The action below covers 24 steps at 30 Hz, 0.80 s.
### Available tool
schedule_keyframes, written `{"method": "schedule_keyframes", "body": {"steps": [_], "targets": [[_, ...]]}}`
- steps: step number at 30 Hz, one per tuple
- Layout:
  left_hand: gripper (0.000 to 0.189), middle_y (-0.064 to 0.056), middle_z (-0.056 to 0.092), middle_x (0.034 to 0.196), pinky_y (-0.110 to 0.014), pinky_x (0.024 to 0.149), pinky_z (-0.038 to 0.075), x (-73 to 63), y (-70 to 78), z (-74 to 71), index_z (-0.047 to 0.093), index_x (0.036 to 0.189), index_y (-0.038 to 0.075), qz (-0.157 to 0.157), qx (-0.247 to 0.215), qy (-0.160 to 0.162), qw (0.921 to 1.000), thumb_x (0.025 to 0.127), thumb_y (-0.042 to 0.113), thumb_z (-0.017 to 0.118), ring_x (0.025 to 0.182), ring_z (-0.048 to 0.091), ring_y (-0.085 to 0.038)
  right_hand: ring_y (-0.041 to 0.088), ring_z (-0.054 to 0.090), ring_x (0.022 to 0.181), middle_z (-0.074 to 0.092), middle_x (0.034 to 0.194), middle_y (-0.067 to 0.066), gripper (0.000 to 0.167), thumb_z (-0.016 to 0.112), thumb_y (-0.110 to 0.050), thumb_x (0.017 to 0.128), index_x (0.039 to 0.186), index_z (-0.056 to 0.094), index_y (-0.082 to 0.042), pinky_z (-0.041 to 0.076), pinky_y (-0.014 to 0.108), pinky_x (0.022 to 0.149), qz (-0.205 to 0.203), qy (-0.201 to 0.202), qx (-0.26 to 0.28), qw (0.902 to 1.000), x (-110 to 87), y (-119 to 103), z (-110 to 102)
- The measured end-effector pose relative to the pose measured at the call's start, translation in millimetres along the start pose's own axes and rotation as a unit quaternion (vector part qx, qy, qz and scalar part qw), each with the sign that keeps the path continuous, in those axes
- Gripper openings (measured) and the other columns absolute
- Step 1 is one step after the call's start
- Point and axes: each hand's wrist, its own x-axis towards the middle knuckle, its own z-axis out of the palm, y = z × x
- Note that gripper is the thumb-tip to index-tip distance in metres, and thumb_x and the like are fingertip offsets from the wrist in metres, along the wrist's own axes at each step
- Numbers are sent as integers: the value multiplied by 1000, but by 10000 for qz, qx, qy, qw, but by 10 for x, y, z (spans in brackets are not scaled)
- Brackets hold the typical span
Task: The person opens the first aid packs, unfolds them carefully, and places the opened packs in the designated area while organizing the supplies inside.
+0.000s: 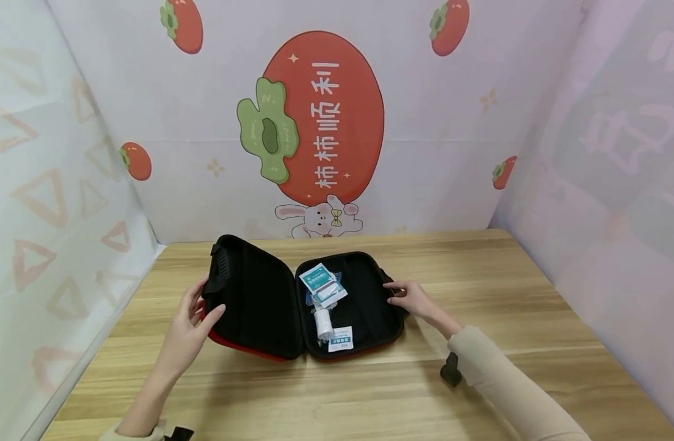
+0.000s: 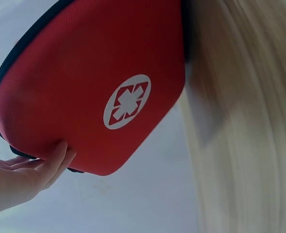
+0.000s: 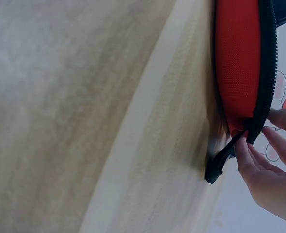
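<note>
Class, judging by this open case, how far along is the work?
Done: the case is unzipped; packets and a white cylinder lie in its right half. In hand: the left hand grips the raised left half, and the right hand holds the right half by its edge. Remaining: the left half is neither flat nor shut, so it probably needs lowering or closing; which is unclear.

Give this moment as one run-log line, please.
case: open on table | left fingers: grip raised half | right fingers: at edge of flat half | inside: packets, white cylinder
</note>
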Motion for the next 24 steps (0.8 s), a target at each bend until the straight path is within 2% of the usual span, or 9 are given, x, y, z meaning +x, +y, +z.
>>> {"method": "schedule_keyframes", "body": {"steps": [1,3,6,8,14,19,21,23,24], "targets": [[61,-21,21,141,-1,81,29,-2,-25,-18,19,140,4,-47,1,-37,10000,90,17,52,117,33,-31,35,52,102,39,128,30,38,56,-3,84,121,50,5,47,31,71,32,4,11,10000,-5,5,3],[61,-22,21,141,-1,80,30,-2,-87,-54,18,139,2,-88,-10,-104,9999,90,17,51,117,36,-19,36,51,103,38,128,31,38,55,-1,85,122,49,7,47,30,69,104,-4,79,9999,-20,16,7],[59,-24,26,138,-2,80,32,0,-197,-99,21,138,0,-52,-7,-106,9999,90,15,52,107,39,1,37,50,105,39,127,31,38,55,1,84,121,49,8,46,29,70,180,78,163,9997,-46,46,11],[57,-26,28,135,-2,80,32,-3,-260,-124,23,136,-2,-28,-8,-145,9999,90,15,52,101,38,8,36,51,103,42,125,30,37,56,1,83,119,50,9,47,28,71,191,188,161,9995,-67,66,10],[53,-28,35,130,-1,80,32,-22,-377,-170,29,133,-5,-115,89,-282,9995,90,17,52,99,36,16,31,57,93,48,118,30,36,58,3,80,115,52,11,48,27,71,207,468,115,9986,-134,114,-13],[50,-28,41,126,-2,76,35,4,-480,-187,38,129,-5,-446,355,-233,9981,89,21,53,94,37,20,31,56,94,47,119,31,37,57,4,81,116,51,12,47,26,70,393,546,221,9975,-204,137,-60],[48,-26,44,125,-2,74,36,27,-517,-182,43,126,-3,-638,556,-172,9963,88,24,55,94,39,17,33,56,95,48,118,31,37,57,4,81,116,51,13,47,27,70,386,590,221,9973,-238,149,-81],[48,-24,45,125,-3,73,37,54,-548,-171,46,125,-2,-811,668,-148,9944,87,24,57,101,46,4,35,55,96,49,117,31,36,57,4,81,115,51,13,48,28,71,369,640,234,9970,-276,159,-101],[47,-24,47,124,-4,72,38,67,-563,-166,47,124,-2,-883,729,-147,9933,86,24,58,101,47,3,36,55,97,49,117,31,37,58,3,81,116,51,13,48,29,72,369,651,207,9970,-296,164,-112]]}}
